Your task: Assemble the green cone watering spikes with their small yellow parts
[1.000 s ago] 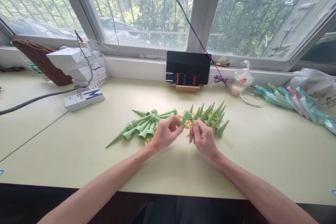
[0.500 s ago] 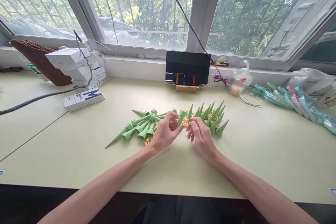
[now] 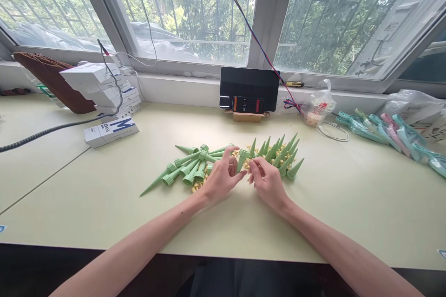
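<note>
My left hand point(image 3: 220, 178) pinches a green plastic spike point(image 3: 241, 160) by its tapered end, with the wide collar pointing up. My right hand point(image 3: 267, 181) is closed in a pinch right beside that collar, on something too small to name. Under and between both hands lie small yellow plastic pieces point(image 3: 248, 163). A row of upright green cones point(image 3: 284, 158) stands just beyond my right hand. A heap of long green spikes point(image 3: 190, 169) lies flat to the left of my left hand.
A phone on a stand point(image 3: 248, 104) leans on a black tablet at the windowsill. White boxes point(image 3: 104, 93) are stacked at the left, a braided cable point(image 3: 52, 130) crosses the pale table point(image 3: 104, 195). A plastic bag point(image 3: 318, 107) and pastel clips point(image 3: 390, 137) lie at the right.
Both hands have drifted slightly toward the pile and closer together. The held spike has tipped more upright, and my right fingers have closed in beside its collar.
</note>
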